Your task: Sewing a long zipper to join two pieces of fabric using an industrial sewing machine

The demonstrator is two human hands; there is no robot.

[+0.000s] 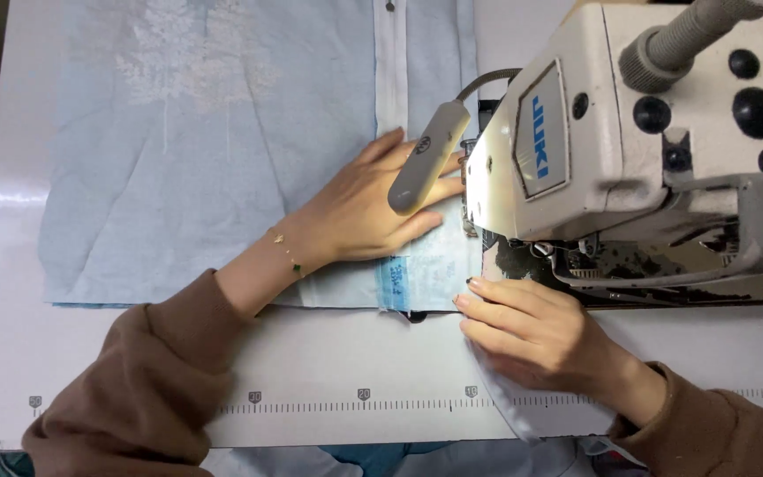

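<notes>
A pale blue garment (196,159) with a white button placket lies spread on the white sewing table (328,353). My left hand (359,208) presses flat on the fabric just left of the needle area, fingers spread; a thin gold bracelet sits on the wrist. My right hand (532,331) rests on the fabric's near edge by a small blue-printed label (396,281), fingertips pinching the cloth in front of the presser foot. The needle itself is hidden behind the machine head (629,132).
A cream industrial sewing machine fills the upper right, with a grey gooseneck lamp (427,159) hanging over my left fingers. A printed ruler strip (364,405) runs along the table's near edge. Brown sleeves cover both forearms.
</notes>
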